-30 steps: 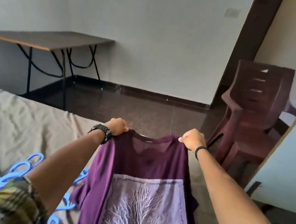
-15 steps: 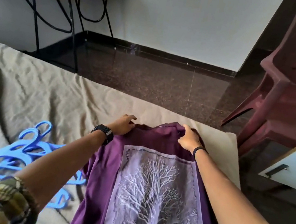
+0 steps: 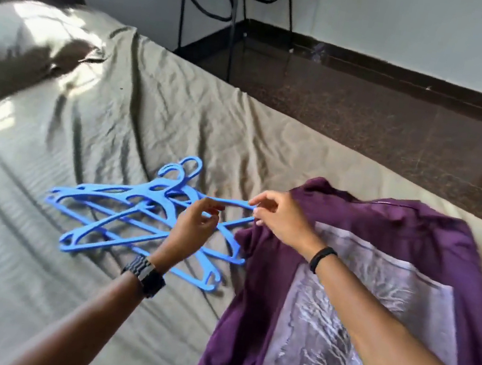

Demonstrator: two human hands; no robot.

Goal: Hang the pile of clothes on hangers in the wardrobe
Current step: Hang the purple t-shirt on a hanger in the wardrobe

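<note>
On the rumpled olive bedsheet (image 3: 117, 118) beside dark stone floor (image 3: 386, 117), my left hand (image 3: 195, 225) and right hand (image 3: 281, 217) pinch one blue hanger (image 3: 230, 202) above the hanger pile (image 3: 133, 215), purple T-shirt (image 3: 377, 267) lying just right.

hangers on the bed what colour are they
Blue, all of the hangers; it shows plainly in the head view.
</note>
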